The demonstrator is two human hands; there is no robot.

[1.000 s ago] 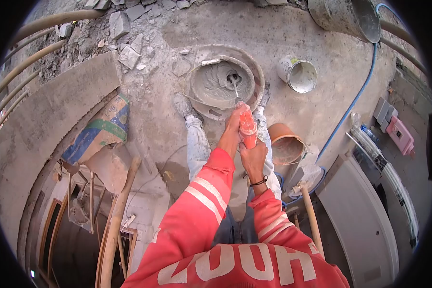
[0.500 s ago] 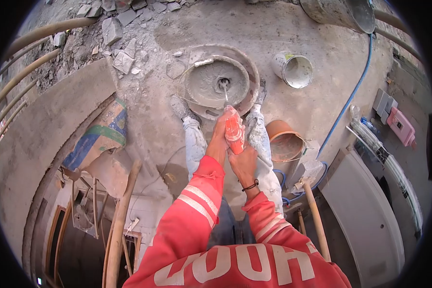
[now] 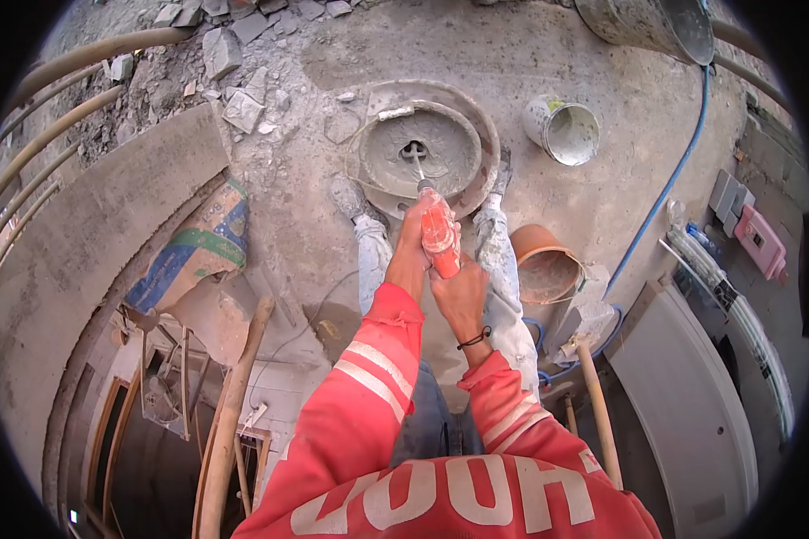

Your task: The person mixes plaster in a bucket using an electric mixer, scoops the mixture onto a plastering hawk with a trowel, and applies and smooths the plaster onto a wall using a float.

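Note:
My left hand (image 3: 410, 248) is closed round the front of a red power drill (image 3: 440, 235) dusted with grey. My right hand (image 3: 460, 291), with a dark cord on the wrist, grips the drill's rear end. From the chuck a mixing paddle (image 3: 419, 167) runs down into wet grey mortar (image 3: 393, 150); its head is partly sunk there. The mortar fills a round bucket (image 3: 473, 144) standing between my feet, inside a wider shallow basin (image 3: 490, 148).
A white pail (image 3: 535, 119) and an orange-brown bucket (image 3: 523, 241) stand to the right. A blue hose (image 3: 672, 178) runs along the floor. Broken stone (image 3: 222, 54) lies upper left, with a cement sack (image 3: 184, 256) below. Wooden poles (image 3: 234, 404) rise near my left side.
The view has shifted slightly, so the surroundings sit further right. Within the bucket, the paddle has moved to the left through the mortar. Both hands keep their hold on the drill.

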